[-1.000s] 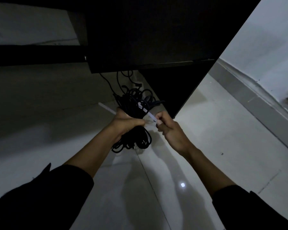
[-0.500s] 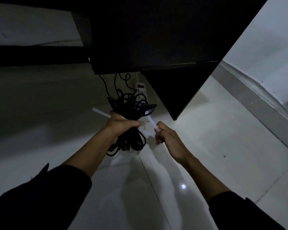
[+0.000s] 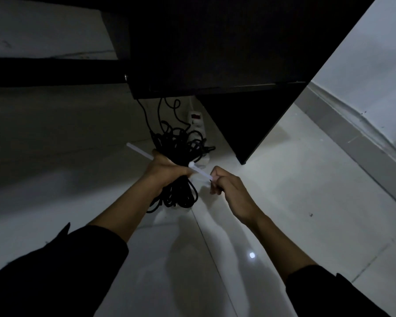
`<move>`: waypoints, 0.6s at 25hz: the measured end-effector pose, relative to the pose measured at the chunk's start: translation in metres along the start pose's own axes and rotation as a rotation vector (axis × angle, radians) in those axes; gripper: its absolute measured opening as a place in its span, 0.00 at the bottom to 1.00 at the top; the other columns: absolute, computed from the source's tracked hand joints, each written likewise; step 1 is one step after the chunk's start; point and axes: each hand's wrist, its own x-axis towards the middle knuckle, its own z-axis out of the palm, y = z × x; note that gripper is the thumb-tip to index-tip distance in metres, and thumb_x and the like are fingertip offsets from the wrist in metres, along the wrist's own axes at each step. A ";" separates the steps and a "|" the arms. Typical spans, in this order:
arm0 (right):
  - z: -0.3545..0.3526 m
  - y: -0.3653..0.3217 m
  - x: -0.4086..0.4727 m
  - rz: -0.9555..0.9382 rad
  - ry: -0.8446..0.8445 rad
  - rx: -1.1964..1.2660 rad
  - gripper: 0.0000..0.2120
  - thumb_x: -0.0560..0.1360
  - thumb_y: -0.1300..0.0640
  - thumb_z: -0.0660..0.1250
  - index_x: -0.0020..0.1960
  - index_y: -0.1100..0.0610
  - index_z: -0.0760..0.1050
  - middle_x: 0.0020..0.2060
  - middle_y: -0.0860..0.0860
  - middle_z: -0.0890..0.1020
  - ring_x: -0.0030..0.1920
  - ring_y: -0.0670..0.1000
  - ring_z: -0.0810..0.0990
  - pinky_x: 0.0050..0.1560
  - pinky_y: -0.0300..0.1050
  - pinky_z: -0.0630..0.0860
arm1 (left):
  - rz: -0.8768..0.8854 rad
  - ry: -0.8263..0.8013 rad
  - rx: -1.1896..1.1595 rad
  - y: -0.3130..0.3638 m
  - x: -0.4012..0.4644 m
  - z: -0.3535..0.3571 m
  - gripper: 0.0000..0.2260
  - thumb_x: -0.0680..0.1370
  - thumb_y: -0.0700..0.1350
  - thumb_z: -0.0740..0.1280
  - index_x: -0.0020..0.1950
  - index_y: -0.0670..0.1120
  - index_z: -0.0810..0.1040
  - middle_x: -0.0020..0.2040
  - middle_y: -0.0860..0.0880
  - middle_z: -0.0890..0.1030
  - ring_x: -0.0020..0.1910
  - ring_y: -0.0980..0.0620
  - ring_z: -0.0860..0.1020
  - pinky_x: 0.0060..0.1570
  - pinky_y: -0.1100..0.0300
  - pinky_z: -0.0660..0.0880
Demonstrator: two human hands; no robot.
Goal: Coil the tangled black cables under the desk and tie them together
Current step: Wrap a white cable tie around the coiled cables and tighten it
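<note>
Sleeves dark on both forearms at near edge of head view; right hand (image 3: 229,191) had fingers curled, pinching one end of white cable tie (image 3: 200,171); left hand (image 3: 167,170) was wrapped tight round the waist of black cable bundle (image 3: 176,156), held just above pale tiled floor (image 3: 284,202); other end of the tie stuck out past the left knuckles, up and to the left; whether the strap already passed through its head could not be told in the dim light. Step judged: tying stage, coiling largely done. Next move would call for threading or drawing the tie snug while the left hand kept the loops gathered. Beyond, several strands rose from the bundle toward white power strip (image 3: 198,124) and under dark desk (image 3: 215,53).
</note>
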 end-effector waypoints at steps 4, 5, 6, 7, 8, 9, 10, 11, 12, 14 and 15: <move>0.012 -0.007 0.007 -0.011 -0.016 0.049 0.10 0.74 0.56 0.53 0.37 0.60 0.64 0.33 0.51 0.70 0.38 0.51 0.69 0.43 0.48 0.65 | 0.031 0.024 0.264 0.000 -0.006 0.004 0.40 0.61 0.46 0.80 0.67 0.41 0.63 0.56 0.44 0.77 0.55 0.45 0.78 0.54 0.52 0.78; 0.017 -0.004 0.007 0.004 -0.015 0.063 0.10 0.74 0.56 0.53 0.37 0.58 0.64 0.33 0.49 0.70 0.38 0.50 0.69 0.43 0.47 0.66 | 0.024 0.018 0.325 0.000 -0.007 0.004 0.42 0.63 0.46 0.79 0.70 0.41 0.60 0.59 0.42 0.76 0.57 0.44 0.77 0.55 0.52 0.77; 0.021 -0.001 0.007 0.025 -0.012 0.079 0.10 0.75 0.55 0.52 0.37 0.57 0.64 0.32 0.47 0.70 0.38 0.49 0.69 0.44 0.47 0.66 | 0.016 0.010 0.376 -0.001 -0.007 0.004 0.44 0.64 0.46 0.79 0.72 0.41 0.57 0.62 0.41 0.75 0.59 0.43 0.76 0.55 0.52 0.76; 0.026 0.004 0.007 0.043 -0.012 0.100 0.10 0.75 0.55 0.52 0.37 0.56 0.64 0.32 0.47 0.70 0.37 0.49 0.69 0.44 0.48 0.66 | 0.003 0.001 0.426 -0.002 -0.008 0.004 0.47 0.65 0.47 0.78 0.74 0.40 0.54 0.65 0.40 0.74 0.61 0.42 0.75 0.57 0.52 0.76; 0.032 0.009 0.006 0.058 -0.011 0.126 0.09 0.75 0.55 0.52 0.38 0.56 0.64 0.32 0.47 0.70 0.37 0.49 0.68 0.44 0.49 0.66 | -0.001 -0.008 0.479 -0.005 -0.008 0.005 0.48 0.66 0.48 0.78 0.76 0.41 0.51 0.66 0.39 0.72 0.62 0.41 0.74 0.58 0.52 0.75; 0.038 0.013 0.005 0.073 -0.014 0.166 0.09 0.75 0.55 0.53 0.38 0.55 0.64 0.32 0.48 0.70 0.37 0.50 0.68 0.44 0.50 0.66 | -0.019 -0.017 0.528 -0.007 -0.008 0.006 0.49 0.66 0.49 0.78 0.76 0.41 0.49 0.67 0.39 0.72 0.64 0.41 0.74 0.59 0.53 0.74; 0.044 0.016 0.003 0.100 -0.015 0.205 0.08 0.75 0.55 0.53 0.38 0.55 0.65 0.32 0.48 0.70 0.37 0.50 0.68 0.44 0.50 0.66 | -0.035 -0.025 0.565 -0.010 -0.008 0.007 0.49 0.67 0.50 0.78 0.76 0.41 0.49 0.68 0.39 0.71 0.64 0.41 0.73 0.59 0.53 0.74; 0.049 0.017 0.001 0.132 -0.013 0.246 0.08 0.74 0.54 0.55 0.37 0.53 0.66 0.32 0.48 0.71 0.37 0.49 0.69 0.44 0.50 0.67 | -0.050 -0.028 0.593 -0.013 -0.008 0.008 0.48 0.67 0.50 0.78 0.76 0.41 0.49 0.67 0.39 0.72 0.63 0.41 0.74 0.59 0.53 0.74; 0.053 0.017 -0.001 0.163 -0.008 0.271 0.07 0.73 0.53 0.56 0.37 0.51 0.68 0.32 0.47 0.72 0.37 0.49 0.70 0.45 0.50 0.68 | -0.061 -0.024 0.619 -0.017 -0.007 0.010 0.47 0.67 0.51 0.78 0.75 0.42 0.51 0.66 0.39 0.73 0.62 0.41 0.75 0.59 0.52 0.74; 0.059 0.022 -0.004 0.171 -0.016 0.263 0.07 0.74 0.51 0.59 0.39 0.48 0.72 0.35 0.47 0.74 0.39 0.48 0.72 0.46 0.48 0.69 | -0.080 -0.014 0.674 -0.023 -0.008 0.013 0.43 0.67 0.52 0.77 0.72 0.44 0.55 0.63 0.40 0.74 0.60 0.41 0.76 0.59 0.49 0.74; 0.062 0.025 -0.006 0.165 -0.029 0.251 0.07 0.76 0.51 0.59 0.41 0.50 0.73 0.37 0.49 0.75 0.40 0.49 0.73 0.46 0.49 0.69 | -0.086 -0.007 0.706 -0.025 -0.008 0.015 0.41 0.68 0.53 0.76 0.71 0.44 0.55 0.63 0.41 0.74 0.60 0.41 0.75 0.60 0.48 0.73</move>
